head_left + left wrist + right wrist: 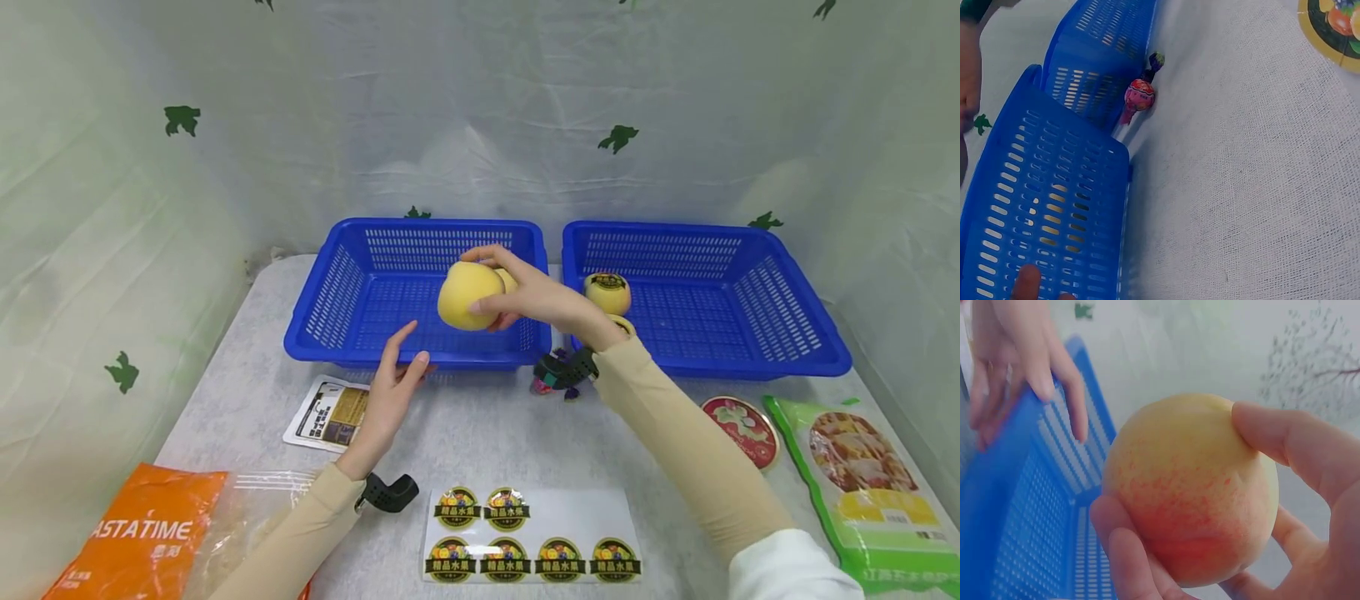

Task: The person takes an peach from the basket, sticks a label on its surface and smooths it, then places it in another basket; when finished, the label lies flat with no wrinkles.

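My right hand [525, 292] grips a yellow peach [467, 296] above the left blue basket [390, 308]. In the right wrist view, the peach [1191, 494] shows a red blush, with thumb and fingers curled round it. Another yellow fruit [507, 281] is partly hidden behind that hand. My left hand [393, 387] is at the basket's front rim, fingers loosely extended and holding nothing; whether it touches the rim I cannot tell. In the right blue basket [675, 325] lies a peach [607, 296] with a black-and-gold sticker, and another beside it, mostly hidden by my right wrist.
A sheet of round stickers [585, 512] lies in front. Around it are an orange packet [142, 533], a white-and-gold packet [330, 414], a round red tin [742, 432] and a green food bag [862, 483]. A wrapped candy [1140, 95] lies by the baskets.
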{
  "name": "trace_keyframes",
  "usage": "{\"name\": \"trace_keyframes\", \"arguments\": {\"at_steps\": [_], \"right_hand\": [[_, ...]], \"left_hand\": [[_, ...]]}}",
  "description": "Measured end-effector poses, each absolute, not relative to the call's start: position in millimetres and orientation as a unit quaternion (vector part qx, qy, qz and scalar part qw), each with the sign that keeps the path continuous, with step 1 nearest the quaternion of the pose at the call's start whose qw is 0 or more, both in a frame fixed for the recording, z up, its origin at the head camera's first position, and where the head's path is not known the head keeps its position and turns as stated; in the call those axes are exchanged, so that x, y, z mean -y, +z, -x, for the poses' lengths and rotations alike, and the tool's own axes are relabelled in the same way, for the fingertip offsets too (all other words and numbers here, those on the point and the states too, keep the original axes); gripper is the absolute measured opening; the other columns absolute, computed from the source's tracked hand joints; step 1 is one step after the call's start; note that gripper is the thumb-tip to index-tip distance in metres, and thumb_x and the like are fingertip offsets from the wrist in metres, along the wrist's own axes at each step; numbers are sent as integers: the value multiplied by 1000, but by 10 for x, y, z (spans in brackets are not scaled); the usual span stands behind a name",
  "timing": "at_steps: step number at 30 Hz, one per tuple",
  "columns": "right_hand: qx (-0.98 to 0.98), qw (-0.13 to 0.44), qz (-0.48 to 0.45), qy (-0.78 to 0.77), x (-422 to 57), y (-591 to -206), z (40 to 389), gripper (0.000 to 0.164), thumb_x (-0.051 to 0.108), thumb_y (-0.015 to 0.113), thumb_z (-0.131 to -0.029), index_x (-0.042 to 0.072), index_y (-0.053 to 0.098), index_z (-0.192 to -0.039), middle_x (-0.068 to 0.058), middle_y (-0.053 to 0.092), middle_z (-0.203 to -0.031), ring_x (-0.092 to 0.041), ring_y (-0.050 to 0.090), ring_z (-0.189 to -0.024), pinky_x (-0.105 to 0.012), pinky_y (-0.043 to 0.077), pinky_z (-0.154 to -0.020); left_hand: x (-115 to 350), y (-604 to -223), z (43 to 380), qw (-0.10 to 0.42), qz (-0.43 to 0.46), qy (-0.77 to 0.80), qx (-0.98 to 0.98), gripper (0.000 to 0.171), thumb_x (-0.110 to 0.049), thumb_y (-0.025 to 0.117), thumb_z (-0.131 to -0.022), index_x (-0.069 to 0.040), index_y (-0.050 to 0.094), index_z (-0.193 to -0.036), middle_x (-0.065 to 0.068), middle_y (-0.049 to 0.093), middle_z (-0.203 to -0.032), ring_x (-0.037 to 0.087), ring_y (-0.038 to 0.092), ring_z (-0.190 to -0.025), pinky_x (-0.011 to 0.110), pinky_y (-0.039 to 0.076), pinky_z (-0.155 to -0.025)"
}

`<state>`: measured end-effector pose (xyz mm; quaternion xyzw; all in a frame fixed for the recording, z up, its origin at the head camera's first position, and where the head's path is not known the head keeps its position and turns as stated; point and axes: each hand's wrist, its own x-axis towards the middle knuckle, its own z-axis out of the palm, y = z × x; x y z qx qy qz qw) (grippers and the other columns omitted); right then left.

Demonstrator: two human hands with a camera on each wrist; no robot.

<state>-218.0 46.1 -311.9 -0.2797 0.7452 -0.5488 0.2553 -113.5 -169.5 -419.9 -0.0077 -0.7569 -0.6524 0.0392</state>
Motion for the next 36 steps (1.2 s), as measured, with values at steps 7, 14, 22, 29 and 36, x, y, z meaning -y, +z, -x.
{"name": "trace_keyframes", "arguments": {"at_steps": [7, 14, 22, 29, 36], "right_hand": [[-733, 268, 314, -540, -845, -3057, 1679, 59, 16, 64, -84, 22, 33, -135, -2, 30, -134, -31, 62, -77, -45, 50, -66], [-704, 325, 309, -551, -1218, -3350, 1435, 60, 13, 64, -84, 25, 33, -134, -7, 36, -131, -30, 60, -89, -44, 48, -74], [-723, 333, 287, -532, -1466, -4003, 1344, 61, 15, 68, -81, 26, 37, -132, -4, 30, -134, -29, 60, -86, -41, 49, -74], [-791, 237, 333, -455, -1498, -4291, 1254, 61, 27, 71, -78, 25, 40, -130, -4, 41, -125, -21, 55, -88, -32, 51, -67], [-816, 199, 364, -403, -1482, -4263, 1173, 65, 29, 71, -77, 25, 38, -133, 0, 40, -130, -15, 54, -86, -27, 50, -67]], "left_hand": [[1686, -4198, 1140, 40, 7, -652, 757, 48, -33, 48, -93, -34, 30, -137, 11, 35, -135, 33, 54, -105, 46, 39, -91], [1685, -4213, 1132, 45, 5, -654, 755, 47, -30, 47, -93, -31, 31, -138, 16, 35, -133, 34, 54, -104, 44, 39, -92], [1650, -4121, 1113, 40, -1, -654, 756, 48, -21, 45, -95, -21, 29, -140, 14, 33, -135, 36, 53, -104, 47, 38, -91], [1607, -3965, 1054, 31, -2, -659, 751, 48, -17, 44, -96, -17, 28, -140, 15, 31, -136, 37, 52, -105, 48, 37, -93], [1696, -4141, 1128, 15, 6, -658, 752, 51, -24, 43, -96, -26, 23, -142, 16, 30, -136, 36, 51, -108, 46, 36, -94]]}}
